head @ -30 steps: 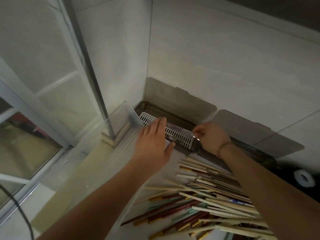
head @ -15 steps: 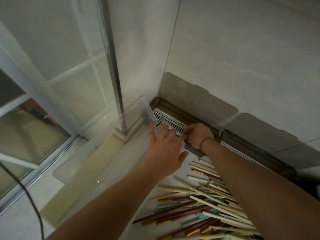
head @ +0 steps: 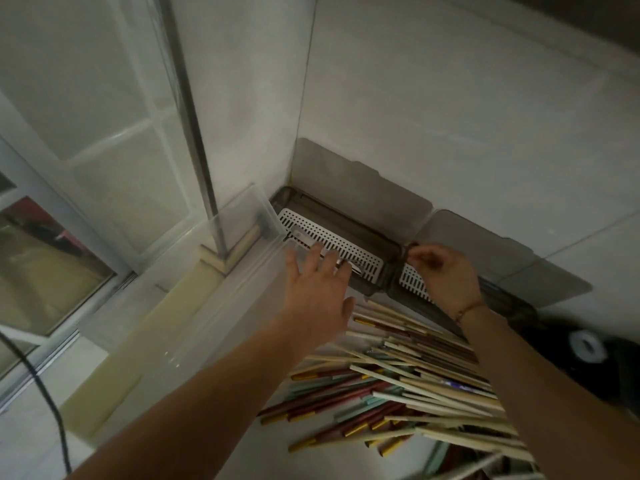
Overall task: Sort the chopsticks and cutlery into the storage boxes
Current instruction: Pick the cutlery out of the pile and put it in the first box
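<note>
Left hand point(head: 320, 292) spread flat, grasping nothing, over the slotted white tray point(head: 332, 242); right hand point(head: 445, 271) loosely curled, grip unclear. Slim square-edged chopsticks point(head: 398, 386) lie heaped.

Clear glossy plastic bin point(head: 242, 271); matt chopsticks point(head: 415, 382)

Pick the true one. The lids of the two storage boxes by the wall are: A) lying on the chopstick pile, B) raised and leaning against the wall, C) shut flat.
B: both smoky lids stand up against the wall, leaving the white slotted trays uncovered.
</note>
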`<state>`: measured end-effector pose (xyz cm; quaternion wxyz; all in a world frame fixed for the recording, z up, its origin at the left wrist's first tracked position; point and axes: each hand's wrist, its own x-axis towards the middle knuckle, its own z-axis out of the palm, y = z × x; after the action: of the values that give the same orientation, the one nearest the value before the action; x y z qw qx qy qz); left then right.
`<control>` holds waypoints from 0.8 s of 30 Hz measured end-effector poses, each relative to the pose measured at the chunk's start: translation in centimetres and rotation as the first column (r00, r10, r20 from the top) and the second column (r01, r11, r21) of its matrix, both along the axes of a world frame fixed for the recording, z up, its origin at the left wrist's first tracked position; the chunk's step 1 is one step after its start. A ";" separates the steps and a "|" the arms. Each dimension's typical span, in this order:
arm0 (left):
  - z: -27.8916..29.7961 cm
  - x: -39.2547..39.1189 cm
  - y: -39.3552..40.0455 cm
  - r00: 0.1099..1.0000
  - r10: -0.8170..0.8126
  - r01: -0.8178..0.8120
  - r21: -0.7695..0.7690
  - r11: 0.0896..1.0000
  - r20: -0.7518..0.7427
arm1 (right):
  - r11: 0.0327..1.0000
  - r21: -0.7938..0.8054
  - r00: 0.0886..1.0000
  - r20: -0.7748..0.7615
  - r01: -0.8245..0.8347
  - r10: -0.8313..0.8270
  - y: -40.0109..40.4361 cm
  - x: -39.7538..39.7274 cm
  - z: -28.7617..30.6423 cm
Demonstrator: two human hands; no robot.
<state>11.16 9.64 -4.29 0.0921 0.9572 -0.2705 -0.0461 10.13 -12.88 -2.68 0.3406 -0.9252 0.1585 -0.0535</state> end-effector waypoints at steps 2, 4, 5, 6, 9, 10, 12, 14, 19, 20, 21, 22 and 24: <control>-0.3 -1.7 -0.8 0.997 -0.078 0.078 -0.099 0.992 0.005 | 0.995 0.021 0.995 0.000 0.100 -0.100 -2.3 -4.2 0.4; -1.0 -4.0 -1.8 0.978 -0.201 0.208 -0.187 0.960 0.052 | 0.980 -0.004 0.980 -0.008 0.197 -0.197 -4.3 -8.8 0.2; -1.5 -5.4 -2.3 0.960 -0.267 0.278 -0.217 0.936 0.080 | 0.969 -0.008 0.969 -0.014 0.248 -0.248 -5.0 -11.1 0.1; -1.9 -6.9 -2.9 0.937 -0.334 0.350 -0.231 0.908 0.106 | 0.956 -0.010 0.956 -0.029 0.293 -0.293 -5.5 -13.4 0.0; -3.6 -11.2 -4.3 0.825 -0.555 0.565 -0.153 0.811 0.105 | 0.938 -0.089 0.935 -0.087 0.336 -0.343 -6.1 -20.1 -1.1; -4.0 -12.4 -4.6 0.789 -0.609 0.614 -0.119 0.780 0.082 | 0.939 -0.116 0.934 -0.118 0.325 -0.338 -6.2 -22.1 -1.8; -4.6 -14.4 -5.1 0.739 -0.673 0.674 -0.072 0.736 0.029 | 0.942 -0.158 0.914 -0.243 0.295 -0.326 -5.8 -25.4 -2.9; -4.8 -15.9 -5.6 0.702 -0.712 0.711 -0.059 0.700 0.007 | 0.938 -0.288 0.916 -0.290 0.192 -0.277 -5.4 -27.7 -4.1; -4.7 -17.8 -6.6 0.612 -0.791 0.791 -0.001 0.612 0.002 | 0.841 -0.503 0.903 -0.240 0.199 -0.357 -3.4 -29.2 -5.2; -4.6 -17.9 -6.8 0.585 -0.811 0.811 0.014 0.585 -0.026 | 0.816 -0.531 0.880 -0.246 0.229 -0.407 -3.0 -29.2 -5.3; -4.5 -18.1 -6.9 0.561 -0.826 0.828 0.036 0.560 -0.051 | 0.795 -0.558 0.862 -0.258 0.236 -0.437 -2.6 -29.3 -5.4; -4.5 -18.2 -7.0 0.549 -0.833 0.836 0.060 0.545 -0.069 | 0.788 -0.572 0.853 -0.273 0.227 -0.445 -2.4 -29.2 -5.3; -4.6 -18.5 -7.0 0.565 -0.821 0.825 0.099 0.557 -0.086 | 0.794 -0.568 0.842 -0.301 0.219 -0.447 -2.0 -29.1 -5.0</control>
<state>-7.38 2.61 -8.88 0.0026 0.7236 -0.6805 -0.1154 -19.00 -14.89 -7.65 0.0247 -0.9267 0.3722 0.0462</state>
